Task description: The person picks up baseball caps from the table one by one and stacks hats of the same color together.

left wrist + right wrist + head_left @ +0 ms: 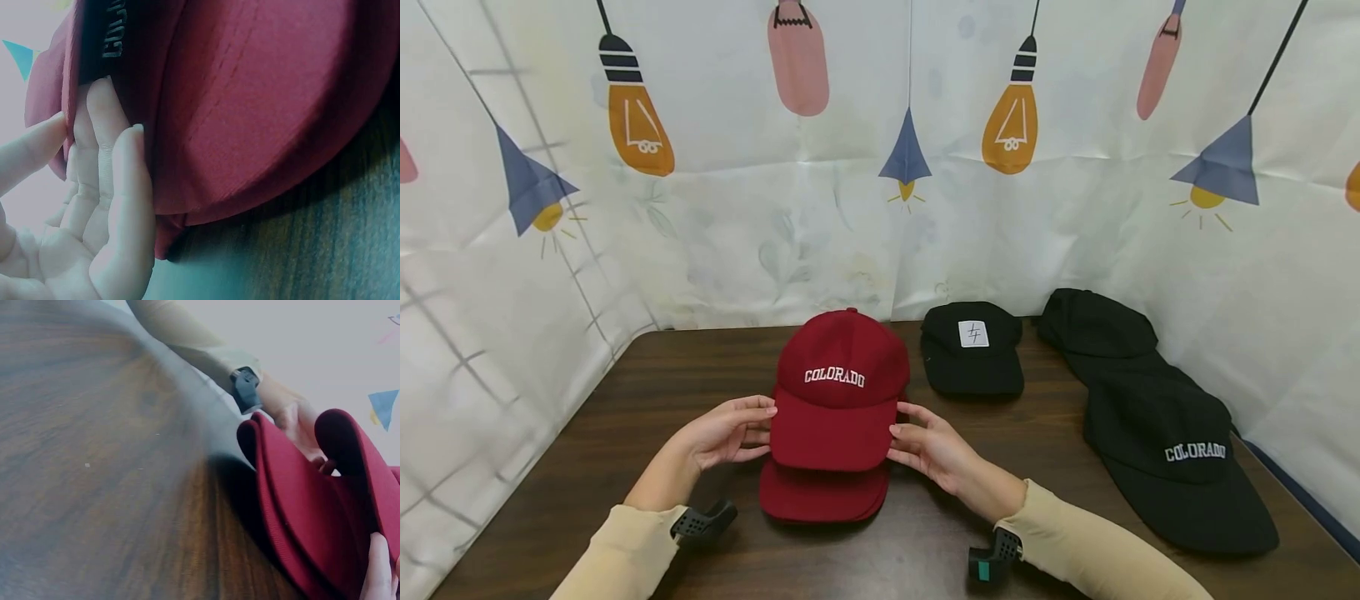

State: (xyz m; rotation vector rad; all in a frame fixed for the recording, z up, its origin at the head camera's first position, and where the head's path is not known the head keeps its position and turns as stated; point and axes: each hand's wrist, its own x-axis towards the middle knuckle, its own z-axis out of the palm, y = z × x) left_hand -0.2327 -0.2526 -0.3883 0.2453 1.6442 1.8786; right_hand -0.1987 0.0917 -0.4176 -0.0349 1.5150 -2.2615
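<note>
A red baseball cap with white COLORADO lettering sits uppermost on a stack near the table's middle. My left hand pinches the left edge of its brim, thumb on the outer face and other fingers beneath. At the brim's right edge my right hand grips it the same way. Below, the lower red caps show their brims nested closely together, with a gap under the top brim. Part of the lettering on a lower cap shows in the left wrist view; the rest of its front is hidden.
Behind and right of the stack is a black cap with a white square patch. Black caps, one lettered COLORADO, overlap along the right side of the dark wooden table. A printed curtain hangs at the back.
</note>
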